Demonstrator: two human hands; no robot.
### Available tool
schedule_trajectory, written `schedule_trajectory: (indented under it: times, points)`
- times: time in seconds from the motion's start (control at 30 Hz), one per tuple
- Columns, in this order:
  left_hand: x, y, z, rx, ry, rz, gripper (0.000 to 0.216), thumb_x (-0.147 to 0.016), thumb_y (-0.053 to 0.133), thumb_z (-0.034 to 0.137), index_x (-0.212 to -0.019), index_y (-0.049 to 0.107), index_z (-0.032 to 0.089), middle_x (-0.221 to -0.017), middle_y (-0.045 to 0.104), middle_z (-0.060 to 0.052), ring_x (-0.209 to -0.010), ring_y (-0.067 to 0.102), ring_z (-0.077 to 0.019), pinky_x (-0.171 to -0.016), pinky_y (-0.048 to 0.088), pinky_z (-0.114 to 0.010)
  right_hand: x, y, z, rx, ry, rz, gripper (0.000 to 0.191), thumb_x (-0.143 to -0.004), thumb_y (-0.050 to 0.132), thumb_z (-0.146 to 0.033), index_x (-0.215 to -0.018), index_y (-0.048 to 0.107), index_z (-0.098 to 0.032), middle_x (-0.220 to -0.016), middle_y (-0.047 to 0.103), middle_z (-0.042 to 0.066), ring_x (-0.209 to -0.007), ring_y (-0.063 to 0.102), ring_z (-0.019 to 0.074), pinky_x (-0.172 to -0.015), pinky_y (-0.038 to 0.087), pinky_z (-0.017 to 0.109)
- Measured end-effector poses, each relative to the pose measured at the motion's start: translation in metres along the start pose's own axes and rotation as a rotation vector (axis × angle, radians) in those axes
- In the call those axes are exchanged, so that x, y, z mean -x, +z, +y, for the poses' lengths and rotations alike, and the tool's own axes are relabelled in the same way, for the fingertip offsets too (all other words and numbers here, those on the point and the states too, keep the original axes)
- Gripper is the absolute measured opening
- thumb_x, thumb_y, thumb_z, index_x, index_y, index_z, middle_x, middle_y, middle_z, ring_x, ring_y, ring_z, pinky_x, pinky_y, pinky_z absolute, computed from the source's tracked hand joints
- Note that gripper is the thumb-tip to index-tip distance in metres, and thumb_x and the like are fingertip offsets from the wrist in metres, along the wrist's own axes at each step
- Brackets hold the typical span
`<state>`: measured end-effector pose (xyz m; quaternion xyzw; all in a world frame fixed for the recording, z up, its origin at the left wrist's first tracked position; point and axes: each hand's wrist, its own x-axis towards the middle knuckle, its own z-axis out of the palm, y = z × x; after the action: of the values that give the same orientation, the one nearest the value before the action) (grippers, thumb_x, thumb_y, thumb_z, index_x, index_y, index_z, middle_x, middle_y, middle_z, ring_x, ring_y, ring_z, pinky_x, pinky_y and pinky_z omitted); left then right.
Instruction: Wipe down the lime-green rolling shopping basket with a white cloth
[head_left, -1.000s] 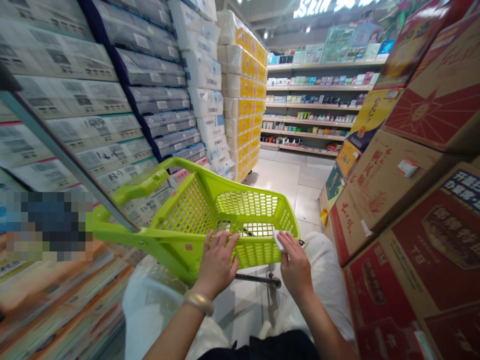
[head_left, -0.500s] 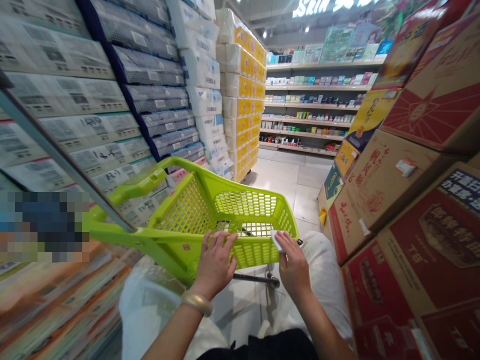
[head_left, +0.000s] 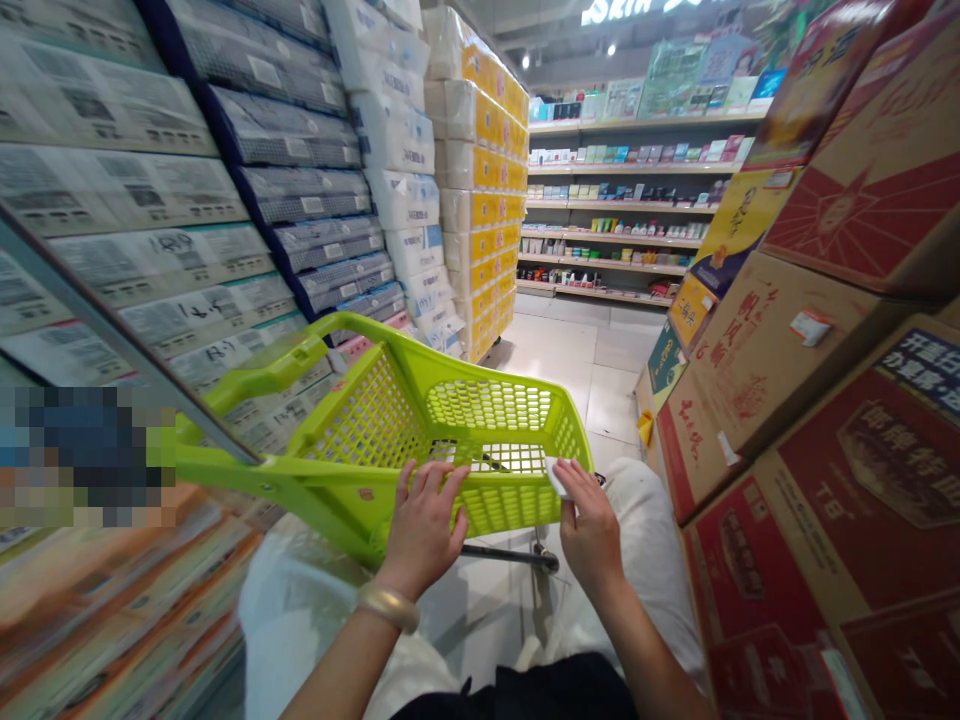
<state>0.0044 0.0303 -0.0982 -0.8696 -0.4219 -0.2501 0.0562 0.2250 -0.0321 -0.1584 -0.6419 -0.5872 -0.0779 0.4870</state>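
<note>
A lime-green plastic shopping cart (head_left: 480, 378) with a lattice basket stands sideways before me. My left hand (head_left: 424, 525) rests on its near rim, fingers hooked over the edge and thumb on the outer side. A gold-coloured bangle (head_left: 388, 606) circles that wrist. Toward the rim's right end, my right hand (head_left: 591, 520) presses a folded white wipe (head_left: 556, 478) against the green plastic, its fingers bent over the top. Whether the wipe is paper or cloth, I cannot tell. Through the basket, the floor shows.
Stacked paper packs (head_left: 172, 170) line the left side, with yellow-and-white tissue packs (head_left: 480, 230) farther on. Cardboard cartons (head_left: 787, 350) rise close on the right. Shelves of small goods (head_left: 622, 210) stand at the back. A metal pole (head_left: 127, 335) slants from the cart at left.
The view has shifted slightly. My right hand and the wipe have barely moved along the rim, and my left hand keeps its place on the cart.
</note>
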Motion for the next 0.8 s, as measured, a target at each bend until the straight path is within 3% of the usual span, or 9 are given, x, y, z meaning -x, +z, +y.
schedule_trajectory:
  times: [0.1,0.27,0.57,0.8]
  points:
    - [-0.001,0.000,0.001,0.010,-0.013,0.001,0.040,-0.079,0.055,0.018,-0.119,0.059,0.022,-0.111,0.060,-0.009,-0.115,0.051,-0.0283,-0.115,0.021,-0.053,-0.001,0.004,-0.005,-0.014,0.015,0.022,0.051,-0.082,0.040,-0.004,-0.123,0.066,-0.020,-0.126,0.068,0.008,-0.126,0.057,0.0264,-0.108,0.044,0.054]
    - [0.000,-0.002,0.001,0.020,-0.027,-0.009,0.041,-0.079,0.054,0.018,-0.119,0.059,0.022,-0.111,0.060,-0.009,-0.115,0.050,-0.0282,-0.115,0.020,-0.053,0.000,0.016,-0.027,-0.103,-0.142,-0.085,0.052,-0.083,0.041,-0.004,-0.126,0.063,-0.022,-0.131,0.065,0.006,-0.129,0.055,0.0232,-0.110,0.043,0.049]
    - [-0.003,-0.003,0.007,0.037,-0.030,-0.021,0.040,-0.077,0.054,0.017,-0.116,0.059,0.022,-0.109,0.060,-0.009,-0.114,0.050,-0.0284,-0.116,0.019,-0.054,0.001,0.004,0.004,-0.024,0.046,0.064,0.050,-0.082,0.041,-0.005,-0.123,0.066,-0.021,-0.125,0.068,0.008,-0.126,0.057,0.0251,-0.110,0.042,0.054]
    - [-0.002,-0.005,0.009,0.040,-0.012,-0.033,0.044,-0.076,0.055,0.017,-0.120,0.058,0.022,-0.111,0.060,-0.009,-0.115,0.051,-0.0287,-0.116,0.019,-0.055,0.002,0.011,-0.016,-0.112,-0.098,-0.036,0.054,-0.083,0.041,-0.003,-0.128,0.063,-0.023,-0.130,0.065,0.007,-0.129,0.054,0.0236,-0.111,0.042,0.052]
